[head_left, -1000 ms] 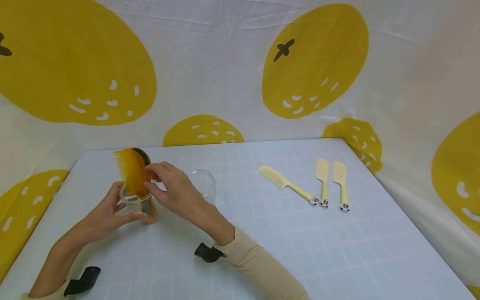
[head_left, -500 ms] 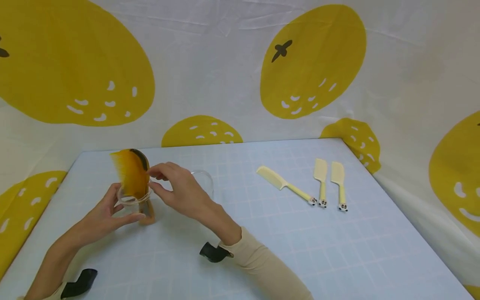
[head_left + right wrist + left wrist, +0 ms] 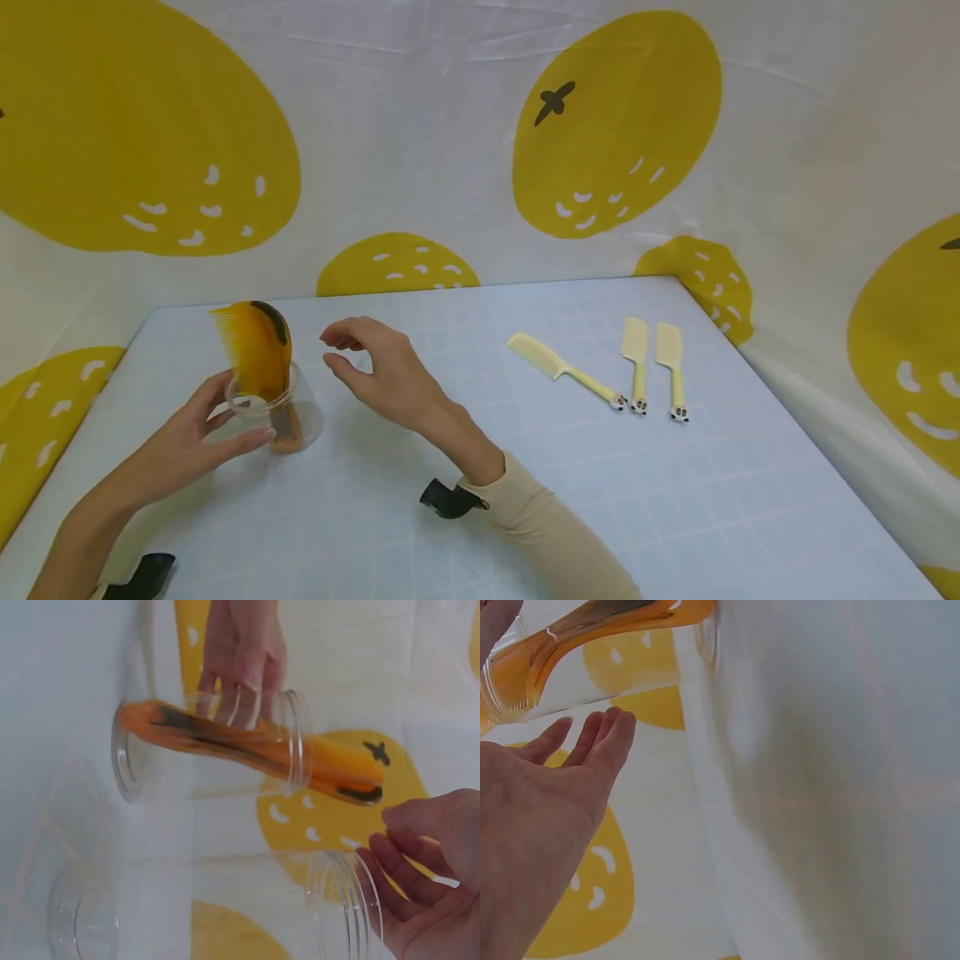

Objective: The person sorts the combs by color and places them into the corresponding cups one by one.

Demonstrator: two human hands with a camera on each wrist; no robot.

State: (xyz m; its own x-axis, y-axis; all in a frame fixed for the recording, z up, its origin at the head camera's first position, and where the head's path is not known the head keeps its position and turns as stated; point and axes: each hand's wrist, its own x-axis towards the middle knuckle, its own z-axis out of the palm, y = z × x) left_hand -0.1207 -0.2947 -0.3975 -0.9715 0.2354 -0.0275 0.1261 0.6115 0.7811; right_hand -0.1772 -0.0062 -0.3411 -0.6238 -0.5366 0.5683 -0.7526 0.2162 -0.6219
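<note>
A clear jar (image 3: 302,379) stands upright at the left of the table, and an orange comb (image 3: 261,350) with a dark streak stands inside it. The comb's toothed end sticks out above the rim. My left hand (image 3: 187,437) is around this jar, thumb in front and fingers on the far side. In the right wrist view, its fingers show through the clear wall. Just right of the comb my right hand (image 3: 390,367) hovers with fingers loosely bent, holding nothing. Below its fingertips in the right wrist view is a second clear jar (image 3: 225,859), hidden behind the hand in the head view.
On the right of the table lie three cream combs with panda-tipped handles: one slanted comb (image 3: 540,354) and two upright ones, a middle comb (image 3: 634,340) and a right comb (image 3: 670,343). A white cloth (image 3: 420,150) with yellow fruit prints hangs behind the table.
My right hand has let go of the orange comb and drawn back to the right. The comb stays in the jar, and my left hand remains around the jar.
</note>
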